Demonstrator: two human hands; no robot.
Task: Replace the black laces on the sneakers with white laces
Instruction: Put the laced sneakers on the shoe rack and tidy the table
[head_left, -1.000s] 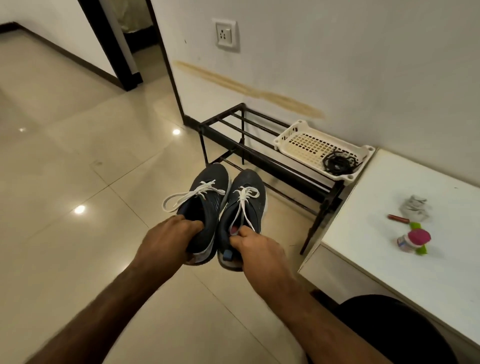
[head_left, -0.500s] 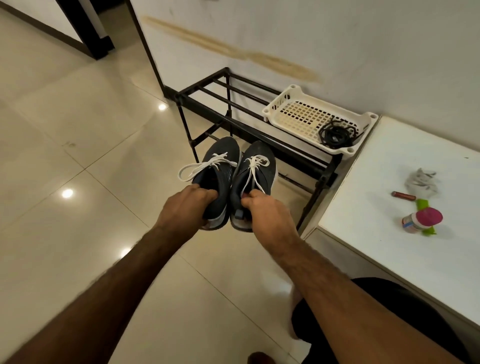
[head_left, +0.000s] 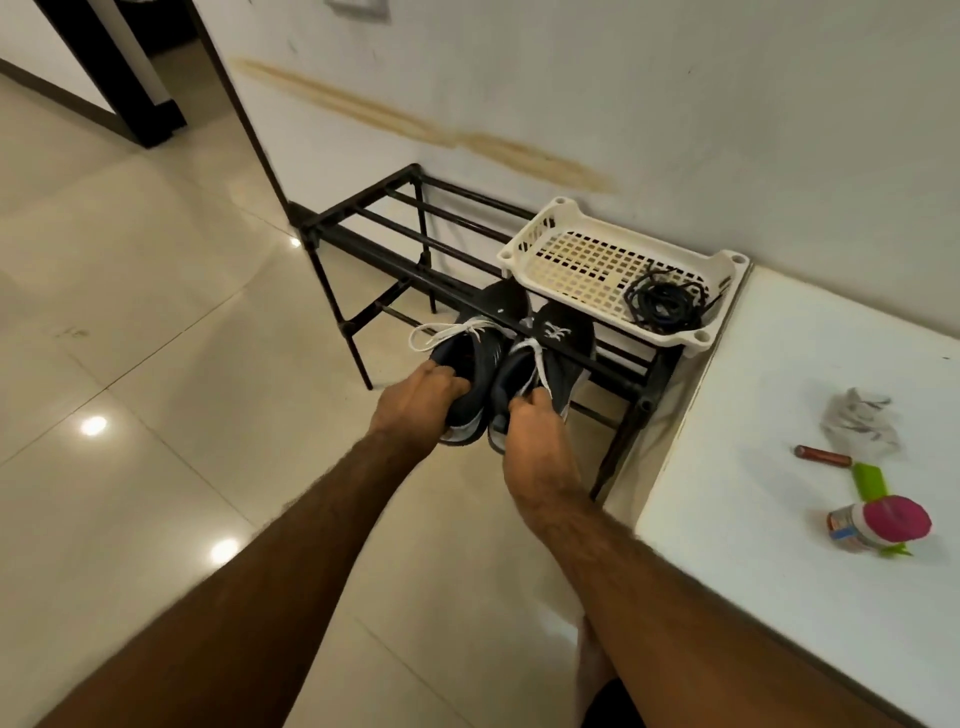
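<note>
Left hand (head_left: 415, 402) grips the heel of the left sneaker (head_left: 470, 374), fingers curled over its collar. Right hand (head_left: 535, 431) grips the heel of the right sneaker (head_left: 558, 358) the same way. Both grips are clamped on the shoes. The sneakers sit side by side, touching, toes pointing toward 12 o'clock and pushed under the front bar of the black shoe rack (head_left: 395, 228). Both carry white laces (head_left: 441, 330); a loose loop trails toward 9 o'clock from the left shoe.

At 3 o'clock of the hands, the white worktop (head_left: 779, 519) bears a pink-capped bottle (head_left: 878, 525), a green item (head_left: 867, 480), a small red stick (head_left: 823, 457) and a crumpled grey wrapper (head_left: 857, 418).

Farther, at 1 o'clock, a white perforated tray (head_left: 576, 260) rests on the rack's top tier. The black laces (head_left: 662, 304) lie coiled in its right end.
</note>
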